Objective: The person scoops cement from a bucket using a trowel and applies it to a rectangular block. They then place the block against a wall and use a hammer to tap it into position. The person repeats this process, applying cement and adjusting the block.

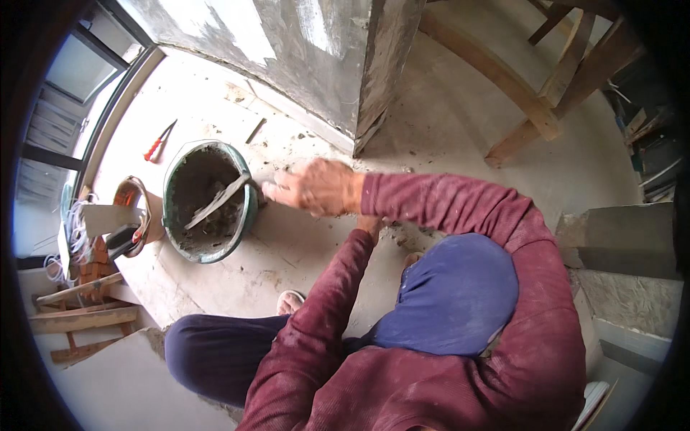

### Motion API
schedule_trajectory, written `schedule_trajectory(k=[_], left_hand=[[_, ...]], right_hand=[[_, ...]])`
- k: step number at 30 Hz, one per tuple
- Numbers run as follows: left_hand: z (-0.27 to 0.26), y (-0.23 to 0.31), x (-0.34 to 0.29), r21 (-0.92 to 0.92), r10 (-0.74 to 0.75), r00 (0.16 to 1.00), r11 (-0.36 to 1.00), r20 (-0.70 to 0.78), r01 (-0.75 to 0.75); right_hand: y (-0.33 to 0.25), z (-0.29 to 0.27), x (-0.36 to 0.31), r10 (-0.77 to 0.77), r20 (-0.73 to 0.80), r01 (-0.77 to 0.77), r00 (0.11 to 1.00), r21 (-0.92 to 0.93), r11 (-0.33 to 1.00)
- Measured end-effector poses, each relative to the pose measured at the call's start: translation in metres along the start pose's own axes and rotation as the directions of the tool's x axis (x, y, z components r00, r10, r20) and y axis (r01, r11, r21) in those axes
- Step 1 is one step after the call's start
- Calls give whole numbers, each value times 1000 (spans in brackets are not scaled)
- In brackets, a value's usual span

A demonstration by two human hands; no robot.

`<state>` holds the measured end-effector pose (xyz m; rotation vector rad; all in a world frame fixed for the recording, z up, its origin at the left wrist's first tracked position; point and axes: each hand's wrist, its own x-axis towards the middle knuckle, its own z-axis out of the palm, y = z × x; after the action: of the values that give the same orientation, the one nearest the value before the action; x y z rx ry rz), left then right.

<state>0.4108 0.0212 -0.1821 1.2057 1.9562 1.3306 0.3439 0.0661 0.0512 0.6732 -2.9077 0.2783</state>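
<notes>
My right hand [314, 188] is slightly blurred just right of the bucket, its fingers stretched toward the rim with nothing visible in them. Of my left hand [370, 225], only the part by the wrist shows; my right forearm hides its fingers and anything they hold. The dark green bucket [253, 208] contains wet grey mortar [205, 179]. A flat, mortar-smeared tool [218, 202], possibly a trowel or strip, leans inside with its upper end on the rim nearest my right hand.
Left of the bucket is a smaller tub [154, 219] with tools. Red-handled pliers [152, 151] lie behind it. A plastered wall corner [356, 136] juts in ahead. A wooden trestle [503, 68] stands far right; wood pieces [86, 320] are stacked left. Mortar crumbs dot the floor.
</notes>
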Motion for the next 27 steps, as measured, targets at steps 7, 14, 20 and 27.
schedule_trajectory(k=[7, 14, 20, 27], left_hand=[[30, -19, -22, -227, -208, 866, 913, 454, 338], [26, 0, -21, -260, 69, 673, 947, 736, 187], [-46, 48, 18, 352, -257, 372, 912, 892, -213], [-199, 158, 33, 576, -490, 315, 755, 813, -312]], right_hand=[[3, 35, -100, 234, -91, -227, 968, 80, 971], [22, 38, -261, 719, -48, -684, 693, 270, 677], [36, 52, -265, 810, 469, -265, 352, 880, -395], [74, 58, -256, 691, 554, -220, 464, 828, -516]])
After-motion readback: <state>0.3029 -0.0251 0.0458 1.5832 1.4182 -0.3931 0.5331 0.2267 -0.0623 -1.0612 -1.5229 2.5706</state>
